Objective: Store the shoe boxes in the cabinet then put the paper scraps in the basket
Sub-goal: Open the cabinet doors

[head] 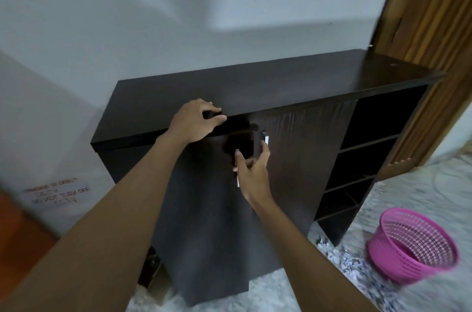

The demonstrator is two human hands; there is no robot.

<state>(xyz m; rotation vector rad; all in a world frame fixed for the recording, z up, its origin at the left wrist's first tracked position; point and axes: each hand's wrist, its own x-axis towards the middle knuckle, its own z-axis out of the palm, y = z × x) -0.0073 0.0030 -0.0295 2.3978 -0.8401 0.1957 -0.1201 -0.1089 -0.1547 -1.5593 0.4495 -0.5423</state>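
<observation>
Our right hand (251,171) grips the door (204,209) by its upright handle (238,182); our left hand (195,121) clasps the cabinet (281,82) edge just above.

Plain pale grey wall (178,18) with soft shadows across it. Handwritten paper note (57,191) taped low on the wall, left. Ribbed brown wooden door (434,31) at right. Mottled grey-white floor (421,184). Orange-brown wood surface (18,222) bottom left, blurred.

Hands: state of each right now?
Left hand: grips the cabinet top at its front edge.
Right hand: grips the left door at its handle.
</observation>
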